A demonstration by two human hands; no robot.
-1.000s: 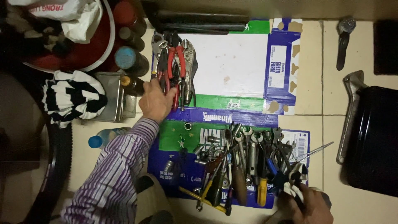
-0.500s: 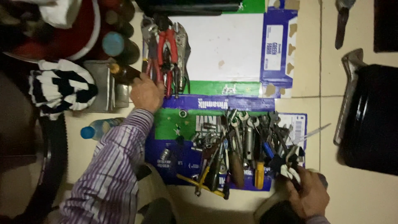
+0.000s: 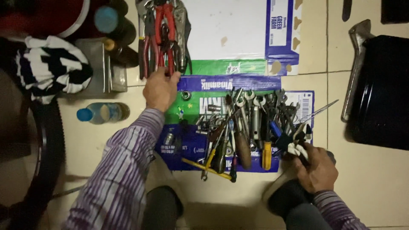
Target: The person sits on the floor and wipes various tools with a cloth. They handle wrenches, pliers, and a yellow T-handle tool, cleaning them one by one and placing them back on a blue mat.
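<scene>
On pliers, left hand

The light is dim and warm, strongest on the white cardboard at the far middle, which shows pale and a little washed out, while the left side falls into deep shadow around the dark tyre. The black case on the right swallows nearly all detail, with only a faint sheen along its edge. Everything looks slightly soft and grainy, the near sleeve and the red bucket at far left blurriest.
</scene>
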